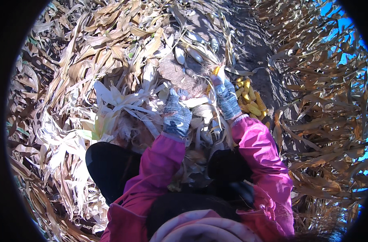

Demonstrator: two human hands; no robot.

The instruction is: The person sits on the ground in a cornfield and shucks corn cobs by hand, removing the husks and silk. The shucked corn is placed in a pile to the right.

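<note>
My right hand [227, 98], in a grey knit glove, grips a corn cob [216, 70] whose yellow kernels show at the fingertips. Strips of dry husk hang beside that hand. To its left is my left hand [176, 113], gloved the same way, its fingers curled on pale corn husk [196, 102]. How much husk lies inside the left palm is hidden. Just right of my right wrist lies a pile of bare yellow cobs [251, 99]. Beyond the hands, several ears still in pale husks [180, 55] rest on the soil.
Dry stalks and leaves [111, 39] cover the ground at left and ahead. Loose white husks [117, 99] are heaped left of my hands. Bare soil [253, 39] runs ahead on the right, beside standing dry corn plants [323, 121]. My knees [111, 169] are bent close below.
</note>
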